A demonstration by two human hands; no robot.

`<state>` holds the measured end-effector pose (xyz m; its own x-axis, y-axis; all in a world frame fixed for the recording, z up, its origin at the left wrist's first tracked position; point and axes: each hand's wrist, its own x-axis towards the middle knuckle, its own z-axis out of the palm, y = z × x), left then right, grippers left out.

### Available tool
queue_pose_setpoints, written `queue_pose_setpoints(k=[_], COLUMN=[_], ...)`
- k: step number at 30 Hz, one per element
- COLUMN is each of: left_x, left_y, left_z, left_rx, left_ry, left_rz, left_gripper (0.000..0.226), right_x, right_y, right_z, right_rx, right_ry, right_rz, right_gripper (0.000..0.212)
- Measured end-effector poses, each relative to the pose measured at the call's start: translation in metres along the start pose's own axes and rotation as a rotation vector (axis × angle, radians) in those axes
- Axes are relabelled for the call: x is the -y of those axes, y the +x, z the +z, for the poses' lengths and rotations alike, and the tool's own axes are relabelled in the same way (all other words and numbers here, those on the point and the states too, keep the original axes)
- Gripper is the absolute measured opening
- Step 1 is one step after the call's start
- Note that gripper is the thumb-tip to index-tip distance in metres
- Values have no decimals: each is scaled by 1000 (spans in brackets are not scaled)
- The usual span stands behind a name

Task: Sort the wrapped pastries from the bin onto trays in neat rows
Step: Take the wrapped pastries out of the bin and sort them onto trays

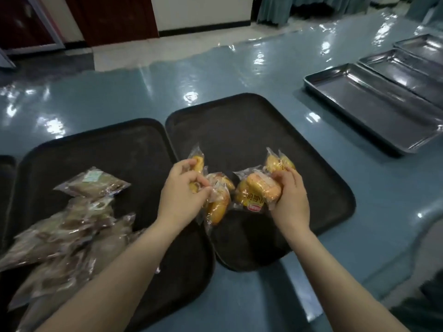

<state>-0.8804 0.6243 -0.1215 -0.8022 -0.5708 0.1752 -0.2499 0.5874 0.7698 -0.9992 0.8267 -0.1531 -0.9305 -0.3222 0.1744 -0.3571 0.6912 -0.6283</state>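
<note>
Left hand (182, 188) and right hand (291, 195) fingers grip yellow pastries (257, 190) mid black tray (239, 121); far half bare.

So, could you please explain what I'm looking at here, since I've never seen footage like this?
This is one picture from a camera worn on a person's head, looking down at their own bare hands; there is no machine. The left hand grips several yellow wrapped pastries, and the right hand grips more of them, over a black tray. A second black tray on the left carries brownish wrapped packets. Steel trays sit further right on the shiny blue table.
</note>
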Motion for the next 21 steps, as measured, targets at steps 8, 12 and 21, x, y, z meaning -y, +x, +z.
queue_pose_setpoints(k=[8, 12, 21], left_x=[-5, 4, -3], left_y=[39, 37, 15], left_z=[66, 74, 46], left_rx=[276, 511, 455], left_ry=[171, 294, 187], left_rz=[-42, -110, -43], left_gripper=[60, 116, 111], right_x=[-34, -31, -7], right_y=[31, 40, 24], right_z=[16, 15, -1], right_rx=[213, 574, 488], right_ry=[0, -95, -194], right_rz=[-19, -76, -168], right_gripper=[70, 95, 97])
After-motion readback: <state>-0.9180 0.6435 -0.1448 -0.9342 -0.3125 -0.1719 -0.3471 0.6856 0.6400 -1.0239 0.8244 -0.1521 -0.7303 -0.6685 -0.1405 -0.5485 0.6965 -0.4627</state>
